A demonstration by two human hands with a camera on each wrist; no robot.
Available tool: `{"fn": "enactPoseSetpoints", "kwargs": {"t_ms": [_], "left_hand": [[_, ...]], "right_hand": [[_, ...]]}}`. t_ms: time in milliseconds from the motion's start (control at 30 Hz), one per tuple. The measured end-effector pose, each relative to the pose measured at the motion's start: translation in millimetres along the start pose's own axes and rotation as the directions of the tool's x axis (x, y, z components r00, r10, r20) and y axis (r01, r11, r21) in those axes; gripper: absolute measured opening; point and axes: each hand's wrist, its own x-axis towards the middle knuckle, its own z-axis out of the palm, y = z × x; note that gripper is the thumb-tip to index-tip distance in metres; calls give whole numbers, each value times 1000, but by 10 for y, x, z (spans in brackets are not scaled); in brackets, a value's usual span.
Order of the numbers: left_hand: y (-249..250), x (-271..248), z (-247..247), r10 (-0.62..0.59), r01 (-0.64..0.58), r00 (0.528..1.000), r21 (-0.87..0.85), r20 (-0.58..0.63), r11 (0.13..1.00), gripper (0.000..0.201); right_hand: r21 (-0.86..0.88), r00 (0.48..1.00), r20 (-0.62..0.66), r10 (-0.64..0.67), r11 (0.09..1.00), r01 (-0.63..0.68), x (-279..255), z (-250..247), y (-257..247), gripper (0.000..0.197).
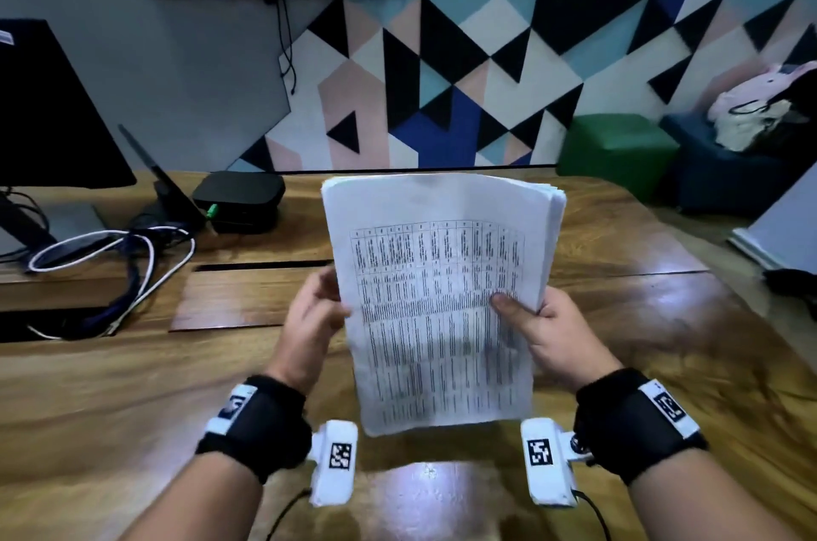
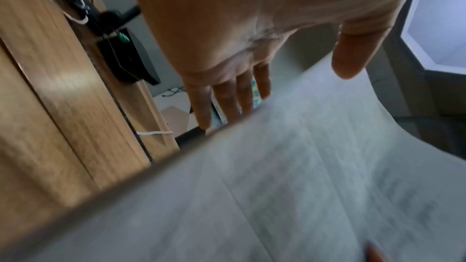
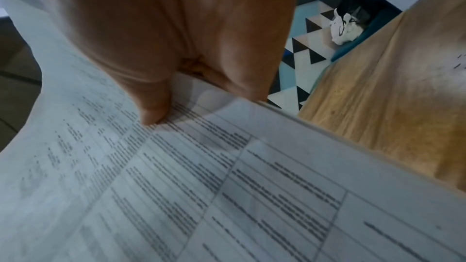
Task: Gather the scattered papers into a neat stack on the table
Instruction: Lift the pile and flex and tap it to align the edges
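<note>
A stack of white papers with a printed table on the top sheet is held tilted up above the wooden table. My left hand pinches its left edge, thumb in front and fingers behind. My right hand grips the right edge, its thumb pressed on the printed face. The far right corner shows several sheet edges fanned slightly apart. In the left wrist view the papers fill the lower right, with my left hand above them. The right wrist view shows my right hand with its thumb on the print.
A dark monitor stands at the back left, with tangled cables and a black box beside it. A white board or sheet lies at the table's right edge. Beyond the table stand a green stool and a dark seat.
</note>
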Motion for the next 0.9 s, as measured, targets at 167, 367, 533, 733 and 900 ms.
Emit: {"fn": "enactPoseSetpoints", "kwargs": {"t_ms": [167, 367, 533, 733, 900], "left_hand": [[-258, -119, 476, 212, -176, 949, 168, -234, 970, 26], [-591, -385, 696, 353, -259, 886, 311, -300, 914, 30], [-904, -567, 391, 143, -84, 968, 272, -204, 959, 23], [-973, -635, 58, -178, 137, 983, 457, 49, 879, 8], [-990, -540, -42, -313, 265, 950, 538, -3, 800, 28]], "right_hand": [[73, 969, -232, -87, 992, 107, -55, 304, 104, 13], [57, 871, -474, -127, 983, 175, -238, 704, 420, 17], [131, 867, -486, 107, 990, -48, -396, 614, 761, 21], [91, 916, -402, 6, 995, 34, -226, 241, 367, 42], [37, 958, -281, -54, 997, 67, -84, 157, 181, 17]]}}
